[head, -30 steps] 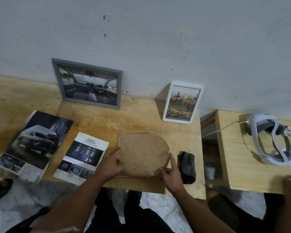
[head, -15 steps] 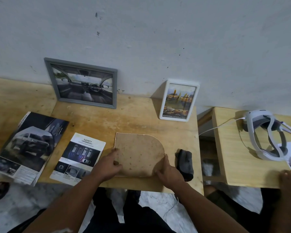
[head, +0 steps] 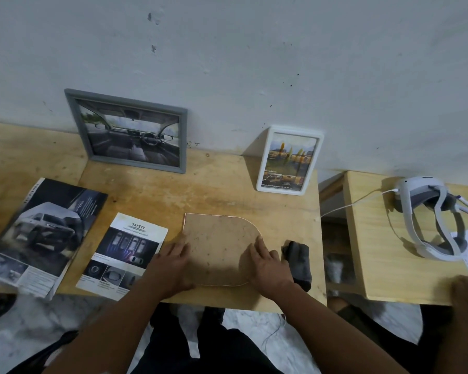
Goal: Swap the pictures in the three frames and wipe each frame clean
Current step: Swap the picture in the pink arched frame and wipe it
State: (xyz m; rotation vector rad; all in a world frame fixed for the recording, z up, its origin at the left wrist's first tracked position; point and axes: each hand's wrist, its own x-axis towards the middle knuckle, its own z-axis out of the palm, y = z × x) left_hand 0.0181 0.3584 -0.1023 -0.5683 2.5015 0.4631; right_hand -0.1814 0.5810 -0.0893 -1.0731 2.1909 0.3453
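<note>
The arched frame (head: 219, 249) lies face down near the front edge of the wooden table (head: 222, 190), its brown backing board up and its rounded corner toward the far right. Over the last second it has stayed where it was while both hands shifted inward: the left hand (head: 170, 261), which had been at the frame's left edge, now rests there with its fingers stretched fairly flat and lightly spread, fingertips on the board; the right hand (head: 268, 261) has crept from the near right corner onto the curved right side, fingers extended and close together on the board. Whether either thumb hooks under the rim I cannot tell. This looks like feeling for a way to free the backing, so the third frame's picture swap seems barely begun. Just right of the right hand lies a dark grey cloth (head: 299, 259), ready for wiping. Left of the frame lie a SAFETY leaflet (head: 125, 252) and a car brochure (head: 43, 233), likely picture sources. Against the wall stand a grey frame (head: 129, 130) showing a car interior and a white frame (head: 289, 160) with a yellow scene.
</note>
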